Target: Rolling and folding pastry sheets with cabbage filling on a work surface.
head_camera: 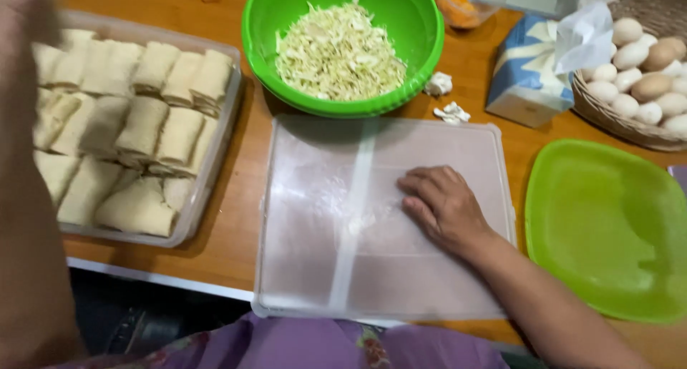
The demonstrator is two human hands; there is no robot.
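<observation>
One view only, head cam. My right hand (444,208) lies palm-down on the floury translucent lid (315,269) in front of me, fingers pressed together. I'd guess it's smoothing or wiping the surface. My left hand (21,18) is a blur over the tray of folded wraps (143,126), so I can't tell its fingers. Whatever's next needs that palm lifted first.

One green bowl (342,26), one green plate (608,226), one clear lid (336,269), one egg basket (615,119), one tissue box (526,76).
</observation>
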